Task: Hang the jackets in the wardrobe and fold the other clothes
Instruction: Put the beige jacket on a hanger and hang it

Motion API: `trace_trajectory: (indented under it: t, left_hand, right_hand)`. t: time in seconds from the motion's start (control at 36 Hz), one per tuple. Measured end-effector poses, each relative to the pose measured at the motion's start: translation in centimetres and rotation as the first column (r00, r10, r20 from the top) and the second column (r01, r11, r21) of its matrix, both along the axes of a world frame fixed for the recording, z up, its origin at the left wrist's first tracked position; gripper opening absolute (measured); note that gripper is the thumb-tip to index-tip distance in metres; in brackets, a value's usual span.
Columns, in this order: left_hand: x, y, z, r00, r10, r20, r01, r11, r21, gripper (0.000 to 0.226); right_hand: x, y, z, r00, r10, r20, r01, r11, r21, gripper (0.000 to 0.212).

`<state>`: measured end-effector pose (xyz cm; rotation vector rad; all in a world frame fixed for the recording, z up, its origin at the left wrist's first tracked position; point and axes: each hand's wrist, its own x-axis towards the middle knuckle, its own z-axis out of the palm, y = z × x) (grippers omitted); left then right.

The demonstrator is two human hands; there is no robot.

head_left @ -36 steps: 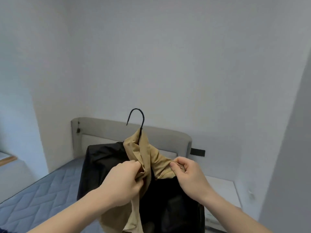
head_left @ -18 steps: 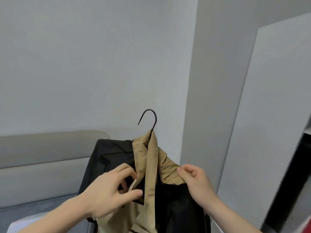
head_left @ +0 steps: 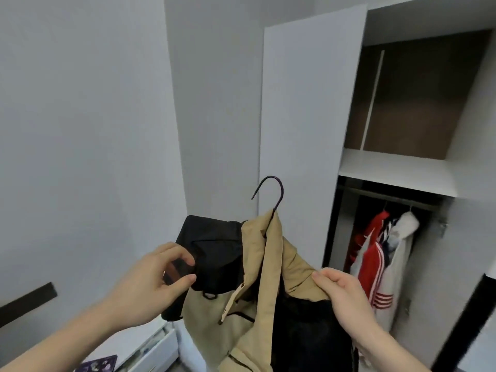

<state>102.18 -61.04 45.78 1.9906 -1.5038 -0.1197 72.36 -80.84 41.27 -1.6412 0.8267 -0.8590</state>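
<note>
Tan-and-black jacket on black hanger, held before open wardrobe. Left hand fingers pinching black shoulder; right hand fingers pinching tan collar. Red-and-white jackets hang inside.

no readable text, labels, brands or numbers anywhere in view

One tan-and-black jacket hangs on one black wire hanger, just left of the open white wardrobe. Inside that wardrobe, under its one white shelf, hang two garments: one red-and-white striped jacket and one pale grey-white jacket. Two bare hands are in front of the wardrobe.
</note>
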Motion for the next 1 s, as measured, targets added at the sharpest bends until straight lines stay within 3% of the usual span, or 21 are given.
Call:
trace_trajectory:
  t: [0.31, 0.56, 0.75, 1.0]
  left_hand:
    - [-2.0, -17.6, -0.8, 0.954, -0.299, -0.016, 0.298, 0.953, -0.051, 0.017]
    - [-2.5, -29.8, -0.3, 0.925, -0.379, 0.006, 0.377, 0.922, 0.082, 0.024]
    - [-3.0, -38.8, 0.5, 0.909, -0.409, 0.073, 0.405, 0.912, 0.066, 0.025]
    - [-3.5, -51.9, 2.4, 0.859, -0.45, 0.243, 0.45, 0.891, 0.058, 0.034]
  right_hand:
    - [-5.1, -6.8, -1.3, 0.952, -0.299, -0.062, 0.3, 0.954, 0.023, 0.031]
    - [-7.6, -14.6, -3.7, 0.924, -0.355, -0.142, 0.362, 0.932, 0.029, 0.03]
    - [-8.1, -18.0, -4.7, 0.878, -0.439, -0.193, 0.451, 0.892, 0.021, 0.032]
    - [-8.8, -20.9, -5.9, 0.743, -0.646, -0.176, 0.662, 0.747, 0.056, 0.04]
